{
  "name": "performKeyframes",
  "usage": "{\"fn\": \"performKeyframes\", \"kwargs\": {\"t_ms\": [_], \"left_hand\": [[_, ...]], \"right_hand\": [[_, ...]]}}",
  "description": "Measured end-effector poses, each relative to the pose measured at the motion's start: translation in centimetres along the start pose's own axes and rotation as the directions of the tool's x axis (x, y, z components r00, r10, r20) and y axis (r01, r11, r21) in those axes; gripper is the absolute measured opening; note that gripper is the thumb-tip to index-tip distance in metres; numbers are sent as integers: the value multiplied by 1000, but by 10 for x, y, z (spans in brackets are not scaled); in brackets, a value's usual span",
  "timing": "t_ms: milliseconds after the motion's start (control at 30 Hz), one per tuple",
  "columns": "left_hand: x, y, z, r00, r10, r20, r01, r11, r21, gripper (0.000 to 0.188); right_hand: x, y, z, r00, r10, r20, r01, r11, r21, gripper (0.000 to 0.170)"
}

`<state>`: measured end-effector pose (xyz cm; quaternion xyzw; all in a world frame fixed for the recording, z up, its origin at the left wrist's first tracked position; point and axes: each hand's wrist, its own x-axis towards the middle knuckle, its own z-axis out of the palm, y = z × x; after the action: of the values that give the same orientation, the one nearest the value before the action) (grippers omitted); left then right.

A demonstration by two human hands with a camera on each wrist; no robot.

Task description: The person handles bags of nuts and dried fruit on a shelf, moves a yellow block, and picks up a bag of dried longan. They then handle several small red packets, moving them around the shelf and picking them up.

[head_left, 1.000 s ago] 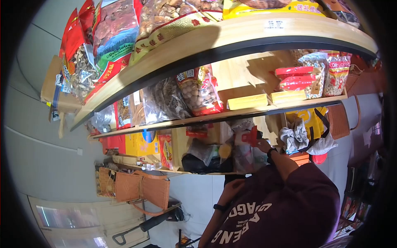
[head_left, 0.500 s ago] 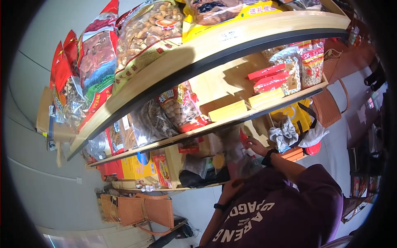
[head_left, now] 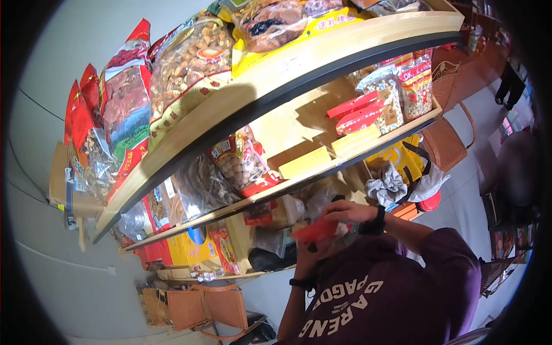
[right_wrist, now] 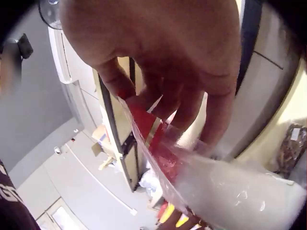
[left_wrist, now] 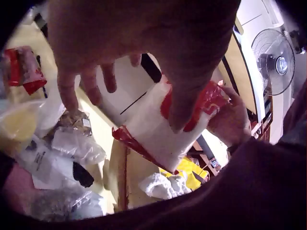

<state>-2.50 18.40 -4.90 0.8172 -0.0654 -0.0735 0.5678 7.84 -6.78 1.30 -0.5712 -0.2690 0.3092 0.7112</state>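
A clear plastic packet with red ends (head_left: pixel 315 231) and a white middle (left_wrist: pixel 148 112) is held in front of the body, by the lower shelf. My right hand (head_left: pixel 352 211) pinches its red end between thumb and fingers, as the right wrist view (right_wrist: pixel 163 52) shows. My left hand (left_wrist: pixel 139 33) is at the packet, with its thumb overlapping the white face. The other left fingers are spread apart to the side, reaching down past the packet. In the head view the left hand (head_left: pixel 306 256) is partly hidden behind the red end.
A wooden shelf edge (head_left: pixel 287 64) with large bags of dried food (head_left: pixel 192 57) runs overhead. On the middle shelf stands a bag of round dried fruit (head_left: pixel 241 167). Clear wrappings (left_wrist: pixel 74 143) lie on the lower shelf. A yellow bag (head_left: pixel 402 164) hangs at the right.
My right hand has lifted the red-ended packet off the lower shelf and drawn it toward the body. The left hand has come up from the waist to the packet.
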Motion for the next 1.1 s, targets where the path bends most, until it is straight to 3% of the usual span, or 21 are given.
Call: {"fn": "performKeyframes", "kwargs": {"t_ms": [100, 133, 233, 333, 400, 467, 567, 667, 767, 867, 900, 967, 1000, 1067, 1100], "left_hand": [[10, 37, -20, 946, -80, 315, 53, 994, 93, 71], [5, 33, -20, 943, -137, 305, 149, 989, -18, 69], [-8, 45, -15, 959, -182, 216, 208, 973, -103, 71], [-18, 40, -6, 997, -75, 3, 74, 990, -123, 73], [-27, 39, -9, 998, -60, 11, 61, 994, -87, 68], [-43, 13, -17, 998, -63, 11, 64, 996, -56, 69], [-45, 16, -25, 995, -77, -64, 73, 995, -66, 71], [-33, 12, -30, 997, -77, -26, 76, 995, -59, 65], [-20, 25, -36, 997, -27, 70, 21, 997, 76, 60], [-7, 39, -40, 993, 70, 98, -92, 967, 239, 57], [-2, 43, -41, 990, 101, 96, -124, 953, 275, 57], [9, 61, -42, 996, -26, 82, -1, 948, 319, 52], [15, 71, -43, 993, -91, 73, 61, 938, 340, 49], [31, 81, -42, 996, -60, 72, 33, 945, 325, 47], [41, 85, -42, 997, -6, 71, -16, 954, 301, 46]], "right_hand": [[16, -24, 24, 998, -22, 60, 18, 997, 69, 28], [20, -26, 31, 997, -23, 76, 15, 995, 97, 29], [33, -16, 37, 994, 90, 61, -99, 983, 152, 31], [38, 0, 40, 992, -99, 77, 92, 992, 87, 42], [20, -34, 41, 975, 101, 197, -85, 992, -90, 54], [18, -27, 41, 860, 430, 277, -321, 875, -362, 68], [17, 32, 45, 957, 110, 267, 39, 867, -496, 67], [14, 25, 41, 980, 123, 156, -47, 906, -422, 68], [18, 28, 28, 984, 73, 161, 30, 827, -561, 63], [13, 32, 21, 986, -123, 117, 166, 846, -507, 60], [12, 25, 19, 990, -116, 83, 143, 819, -555, 61], [5, 4, 13, 994, -106, 13, 90, 763, -641, 61], [6, -1, 8, 979, -204, 6, 154, 721, -675, 60], [5, -14, -7, 922, -387, 7, 264, 615, -743, 60], [2, -37, -13, 952, -302, -45, 168, 641, -749, 59]]}}
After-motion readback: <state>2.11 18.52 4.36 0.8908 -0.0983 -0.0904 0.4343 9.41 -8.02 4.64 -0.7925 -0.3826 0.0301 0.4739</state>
